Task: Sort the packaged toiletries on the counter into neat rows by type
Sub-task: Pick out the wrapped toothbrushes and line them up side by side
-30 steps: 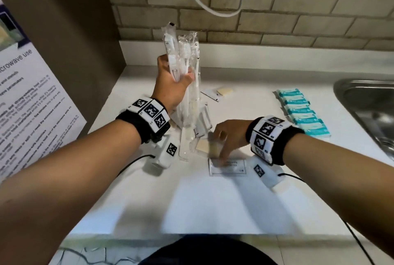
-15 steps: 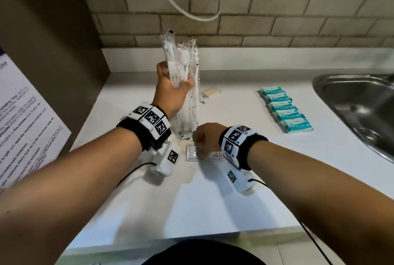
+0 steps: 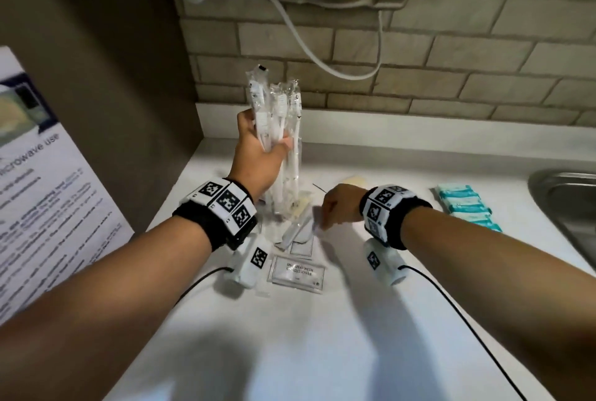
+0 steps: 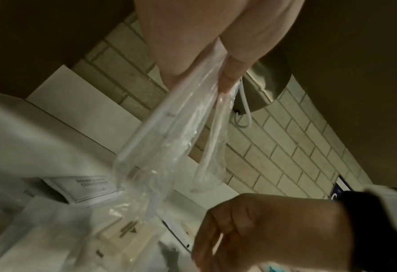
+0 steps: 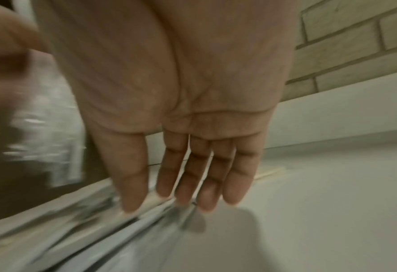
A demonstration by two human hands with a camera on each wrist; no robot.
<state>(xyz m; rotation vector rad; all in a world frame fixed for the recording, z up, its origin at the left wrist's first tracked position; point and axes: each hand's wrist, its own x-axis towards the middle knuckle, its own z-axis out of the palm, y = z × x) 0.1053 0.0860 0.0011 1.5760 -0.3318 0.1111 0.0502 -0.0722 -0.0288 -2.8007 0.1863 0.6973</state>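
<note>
My left hand (image 3: 258, 155) grips a bundle of clear-wrapped white toothbrushes (image 3: 277, 110) upright above the white counter (image 3: 322, 336); the left wrist view shows the wrappers (image 4: 169, 138) hanging from that hand (image 4: 204, 46). My right hand (image 3: 338, 207) is beside the bundle's lower end. Its fingers (image 5: 181, 184) are straight, their tips touching a blurred pile of flat packets (image 5: 99, 230), and the thumb stands apart. A "shampoo with conditioner" sachet (image 3: 296, 273) lies flat in front of the pile. Teal soap packets (image 3: 464, 207) sit in a row at the right.
A steel sink (image 3: 567, 207) lies at the far right. A beige packet (image 3: 353, 181) is behind my right hand. A brown wall with a printed poster (image 3: 38, 191) bounds the left. A white cable (image 3: 290, 23) hangs on the brick wall. Wrist-camera cables trail over the counter.
My right hand left the shampoo sachet and went back to the packet pile under the toothbrush bundle. My left hand still holds the bundle upright.
</note>
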